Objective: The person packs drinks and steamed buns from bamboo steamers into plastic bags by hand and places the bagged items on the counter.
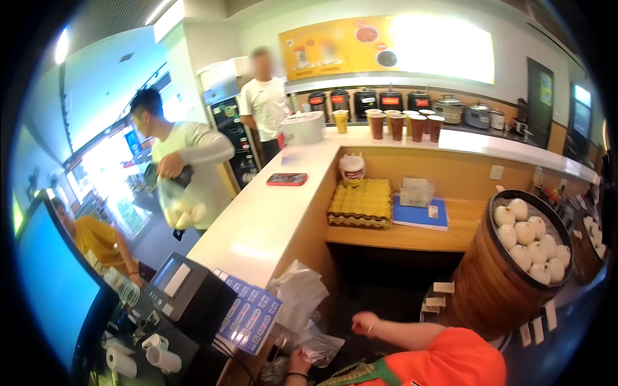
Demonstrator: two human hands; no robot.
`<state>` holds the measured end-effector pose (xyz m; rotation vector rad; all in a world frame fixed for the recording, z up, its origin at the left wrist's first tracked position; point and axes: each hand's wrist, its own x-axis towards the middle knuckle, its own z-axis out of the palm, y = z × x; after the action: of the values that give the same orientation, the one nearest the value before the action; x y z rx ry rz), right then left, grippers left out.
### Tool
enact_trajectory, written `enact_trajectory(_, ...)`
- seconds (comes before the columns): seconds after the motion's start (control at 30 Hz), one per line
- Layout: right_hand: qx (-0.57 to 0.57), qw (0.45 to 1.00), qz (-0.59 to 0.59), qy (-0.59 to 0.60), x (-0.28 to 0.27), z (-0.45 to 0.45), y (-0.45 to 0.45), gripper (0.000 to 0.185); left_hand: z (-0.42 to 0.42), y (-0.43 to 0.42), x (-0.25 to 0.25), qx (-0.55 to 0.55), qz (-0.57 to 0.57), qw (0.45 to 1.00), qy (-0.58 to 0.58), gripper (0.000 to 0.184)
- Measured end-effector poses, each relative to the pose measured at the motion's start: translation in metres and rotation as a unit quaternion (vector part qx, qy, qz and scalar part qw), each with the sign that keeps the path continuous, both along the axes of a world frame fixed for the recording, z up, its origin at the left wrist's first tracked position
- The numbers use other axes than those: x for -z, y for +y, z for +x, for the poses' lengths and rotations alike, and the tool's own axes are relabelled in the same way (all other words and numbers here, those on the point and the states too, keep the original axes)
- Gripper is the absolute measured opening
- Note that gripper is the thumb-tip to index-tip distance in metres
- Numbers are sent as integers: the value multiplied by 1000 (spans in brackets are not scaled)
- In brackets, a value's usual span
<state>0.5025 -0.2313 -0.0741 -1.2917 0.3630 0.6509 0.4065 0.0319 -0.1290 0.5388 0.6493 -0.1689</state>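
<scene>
Low in the frame, my left hand (299, 362), with a dark band at the wrist, has its fingers closed on the edge of a crumpled clear plastic bag (320, 347). My right hand (365, 323) reaches out from an orange sleeve (460, 354), over the dark space beneath the wooden shelf. Its fingers are loosely curled and somewhat apart, with nothing visible between them. More pale plastic bags (299, 296) hang beside the counter, above my left hand. A blue-and-white printed sheet (250, 312) lies left of these bags.
A tall steamer (479, 283) with white buns (531, 239) stands right. Egg trays (362, 201) sit on the shelf; a phone (287, 179) and filled cups (397, 125) on the white counter (251, 225). A printer (187, 289) is left. Several people stand beyond, one holding a bag (182, 204).
</scene>
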Motion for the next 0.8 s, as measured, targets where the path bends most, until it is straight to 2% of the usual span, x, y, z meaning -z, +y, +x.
enact_trajectory(0.03, 9, 995, 4, -96, -29, 23, -17, 8, 1, -1, 1, 14, 2, 999, -30, 24)
enact_trajectory(0.07, 24, 970, 164, -179, -51, 55, -37, 5, 1, 7, 17, 32, 5, 999, -32, 24)
enact_trajectory(0.1, 147, 961, 87, -217, -117, 64, -42, 19, 3, 23, 50, 69, -102, 988, -92, 20)
enact_trajectory(0.13, 172, 941, 88, -276, -154, 93, -58, 33, 11, 29, 65, 104, -210, 960, -151, 22)
enact_trajectory(0.17, 181, 918, 53, -350, -202, 105, -72, 53, 15, 23, 53, 24, -113, 993, -30, 24)
enact_trajectory(0.2, 165, 878, 37, -448, -239, 132, -85, 64, 14, 13, 30, 31, -114, 993, -28, 24)
enact_trajectory(0.23, 159, 875, 31, -456, -272, 147, -96, 69, 14, 3, 6, 7, -65, 998, 24, 24)
enact_trajectory(0.27, 195, 869, 74, -449, -297, 161, -101, 73, 10, -3, -13, -19, -13, 997, 78, 24)
enact_trajectory(0.33, 260, 846, -136, -445, -340, 173, -117, 76, 11, -15, -37, -11, 3, 999, 52, 24)
enact_trajectory(0.37, 336, 805, -136, -469, -342, 192, -139, 77, 12, -15, -43, -9, 11, 1000, 24, 24)
enact_trajectory(0.4, 370, 785, -138, -478, -339, 196, -154, 77, 14, -2, -25, -9, 15, 999, 27, 24)
enact_trajectory(0.43, 403, 763, -141, -486, -336, 199, -169, 78, 20, 14, 14, 7, -27, 1000, -9, 24)
enact_trajectory(0.47, 445, 780, -69, -434, -343, 187, -176, 74, 20, 19, 38, 23, -74, 996, -45, 24)
enact_trajectory(0.5, 483, 792, 1, -374, -347, 178, -179, 71, 16, 12, 27, 9, -61, 997, -38, 25)
enact_trajectory(0.53, 481, 795, -3, -371, -349, 175, -181, 71, 12, 9, 24, 7, -64, 997, -33, 25)
enact_trajectory(0.6, 340, 857, -86, -378, -354, 168, -184, 71, 10, 6, 13, 0, -2, 1000, -29, 11)
enact_trajectory(0.63, 344, 856, -85, -376, -357, 166, -183, 71, 8, -2, -11, 10, 4, 999, -39, 11)
enact_trajectory(0.7, 111, 928, -60, -349, -366, 169, -176, 72, 15, 11, 19, 3, 27, 999, -20, 13)
enact_trajectory(0.73, 116, 928, -56, -349, -365, 176, -175, 72, 18, 15, 20, -7, 45, 999, 0, 15)
enact_trajectory(0.8, 371, 821, -163, -402, -357, 193, -172, 73, 13, 12, 7, -9, 69, 998, 9, 15)
